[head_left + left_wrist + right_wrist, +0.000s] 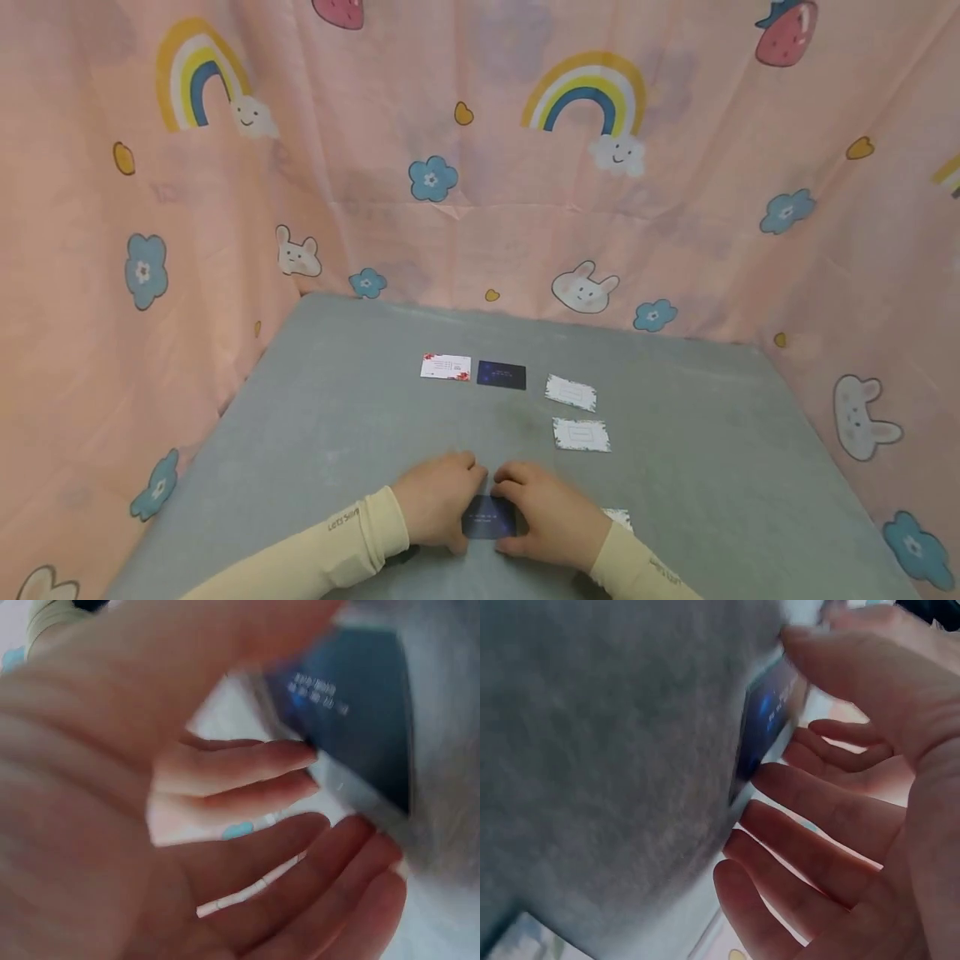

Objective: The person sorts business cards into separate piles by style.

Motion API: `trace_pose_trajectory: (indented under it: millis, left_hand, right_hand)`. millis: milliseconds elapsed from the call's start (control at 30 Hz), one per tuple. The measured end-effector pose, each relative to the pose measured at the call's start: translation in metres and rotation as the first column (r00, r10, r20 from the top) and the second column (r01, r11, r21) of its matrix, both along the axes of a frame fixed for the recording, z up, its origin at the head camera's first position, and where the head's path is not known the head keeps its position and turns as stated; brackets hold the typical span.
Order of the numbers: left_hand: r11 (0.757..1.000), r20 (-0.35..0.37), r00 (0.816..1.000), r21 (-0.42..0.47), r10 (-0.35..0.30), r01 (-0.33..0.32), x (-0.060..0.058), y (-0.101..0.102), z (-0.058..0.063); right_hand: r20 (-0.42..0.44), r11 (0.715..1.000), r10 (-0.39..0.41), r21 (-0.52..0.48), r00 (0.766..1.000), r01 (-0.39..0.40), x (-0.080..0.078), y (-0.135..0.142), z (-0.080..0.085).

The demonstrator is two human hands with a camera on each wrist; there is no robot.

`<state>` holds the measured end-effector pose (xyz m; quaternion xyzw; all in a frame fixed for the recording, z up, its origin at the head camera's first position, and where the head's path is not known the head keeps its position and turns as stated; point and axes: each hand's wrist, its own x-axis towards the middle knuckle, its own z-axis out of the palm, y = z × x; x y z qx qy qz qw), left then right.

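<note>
A dark blue printed card (489, 518) lies at the near middle of the grey tabletop, between my two hands. From its left side my left hand (437, 500) reaches in, thumb and fingers spread around the card's left end. On the other side my right hand (551, 512) holds the card between thumb and index finger, at its near and far edges. The right wrist view shows an index fingertip against a corner of the card (763, 720). In the left wrist view the left thumb partly hides the card (360, 712), and the other left fingertips are beside it.
Farther back on the grey table (337, 392) lie a white card with red flowers (446, 367), a dark blue card (501, 375) and two white leaf-bordered cards (572, 392) (582, 434). Another white card (621, 518) is partly hidden by my right wrist. A pink patterned curtain (487, 242) surrounds the table.
</note>
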<state>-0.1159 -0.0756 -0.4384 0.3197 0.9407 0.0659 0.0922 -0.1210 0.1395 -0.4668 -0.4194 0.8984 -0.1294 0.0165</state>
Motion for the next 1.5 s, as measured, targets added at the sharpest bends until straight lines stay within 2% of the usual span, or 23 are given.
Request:
trace_pose_trajectory:
  millis: [167,300,467,600,700,767,867,1033,1100,1167,1333,1500]
  left_hand:
    - [0.999,-0.027,0.999,0.007,0.039,-0.039,0.003,0.001,-0.006]
    - [1.0,-0.038,0.999,0.012,0.028,-0.028,0.002,0.002,-0.009]
    - [0.997,0.009,0.999,0.064,0.039,-0.039,-0.008,0.0,-0.01]
    - [0.993,0.021,0.998,0.102,0.06,-0.061,-0.022,0.001,-0.01]
    - [0.99,0.004,0.997,0.113,0.082,-0.081,-0.037,0.005,-0.01]
    - [0.988,-0.01,0.994,0.112,0.106,-0.105,-0.052,0.008,-0.011]
    - [0.983,-0.027,0.988,0.109,0.151,-0.147,-0.082,0.01,-0.014]
    - [0.976,-0.099,0.973,0.088,0.207,-0.199,-0.135,0.015,-0.017]
    - [0.973,-0.111,0.968,0.082,0.224,-0.216,-0.152,0.017,-0.017]
    - [0.97,-0.093,0.967,0.08,0.237,-0.231,-0.166,0.019,-0.017]
    - [0.97,-0.027,0.971,0.064,0.238,-0.236,-0.187,0.022,-0.021]
    - [0.969,0.018,0.97,0.046,0.243,-0.243,-0.197,0.021,-0.023]
  right_hand:
    - [-0.018,0.999,-0.001,-0.037,1.0,0.0,0.002,-0.001,-0.002]
    - [-0.017,0.998,-0.009,-0.064,1.0,0.007,0.001,-0.001,-0.005]
    - [0.032,0.997,-0.038,-0.061,0.999,0.04,-0.007,0.0,-0.006]
    - [0.076,0.995,-0.09,-0.04,0.993,0.094,-0.022,0.001,-0.004]
    - [0.039,0.988,-0.148,-0.034,0.988,0.149,-0.037,0.002,-0.001]
    - [0.002,0.981,-0.19,-0.036,0.982,0.19,-0.05,0.001,0.001]
    - [-0.037,0.969,-0.248,-0.028,0.968,0.247,-0.075,-0.002,0.003]
    - [-0.015,0.945,-0.326,0.004,0.945,0.326,-0.124,-0.005,0.005]
    - [0.001,0.939,-0.344,-0.004,0.939,0.344,-0.142,-0.006,0.005]
    - [0.015,0.935,-0.355,-0.011,0.935,0.355,-0.157,-0.006,0.005]
    - [0.037,0.927,-0.375,-0.008,0.926,0.375,-0.176,-0.005,0.001]
    - [0.074,0.926,-0.377,0.022,0.923,0.377,-0.181,-0.006,-0.001]
